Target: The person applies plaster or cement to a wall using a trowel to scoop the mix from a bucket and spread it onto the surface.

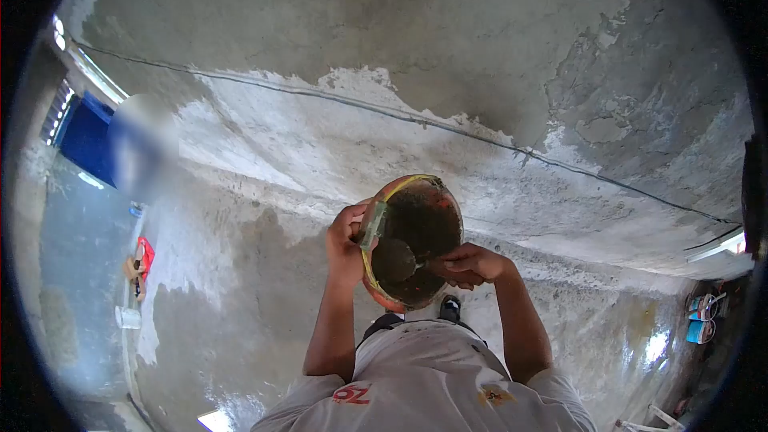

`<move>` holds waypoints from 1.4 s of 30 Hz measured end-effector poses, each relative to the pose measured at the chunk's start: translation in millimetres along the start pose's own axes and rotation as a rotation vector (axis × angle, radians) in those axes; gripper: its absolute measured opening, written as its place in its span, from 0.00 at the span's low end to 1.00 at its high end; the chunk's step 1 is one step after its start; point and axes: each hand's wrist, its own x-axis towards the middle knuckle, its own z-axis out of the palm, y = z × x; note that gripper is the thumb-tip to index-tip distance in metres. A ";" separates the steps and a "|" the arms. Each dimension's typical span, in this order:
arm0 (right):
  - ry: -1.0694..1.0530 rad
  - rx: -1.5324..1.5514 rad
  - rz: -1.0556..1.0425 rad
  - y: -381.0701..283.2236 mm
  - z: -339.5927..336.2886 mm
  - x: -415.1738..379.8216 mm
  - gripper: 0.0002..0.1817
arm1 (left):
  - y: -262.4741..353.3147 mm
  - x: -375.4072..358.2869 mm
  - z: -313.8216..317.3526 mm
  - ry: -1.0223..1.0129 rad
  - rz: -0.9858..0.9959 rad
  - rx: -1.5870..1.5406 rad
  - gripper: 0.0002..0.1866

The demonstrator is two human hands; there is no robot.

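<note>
A round orange-and-yellow basin (390,304) is tilted in front of my body, its inside coated with dark grey, wet-looking mortar (430,220). My left hand (346,244) is closed around the basin's left rim, beside a greenish flat patch (374,226) on that rim. Inside the basin lies the rounded, mortar-covered blade of a trowel (394,260). My right hand (478,265) is wrapped round the trowel's handle at the right side of the basin; most of the handle is hidden by the fingers.
A patchy plastered wall (480,32) fills the upper view, with a cable (336,98) strung across it. On the floor at left are a red bag (146,258) and a white bucket (127,318). Blue-and-white buckets (702,330) stand at far right. A blurred shape is at left.
</note>
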 end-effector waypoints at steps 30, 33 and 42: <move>0.595 -0.037 -0.238 -61.3 -0.6 -145.2 0.28 | 12.7 56.9 67.8 0.087 0.023 -0.182 0.21; 0.564 0.045 -0.230 -54.3 -0.1 -146.9 0.30 | 15.5 55.5 66.8 0.058 -0.033 -0.162 0.22; 0.526 0.146 -0.404 -97.0 16.5 -165.1 0.26 | 48.7 62.1 70.7 0.096 -0.106 -0.157 0.23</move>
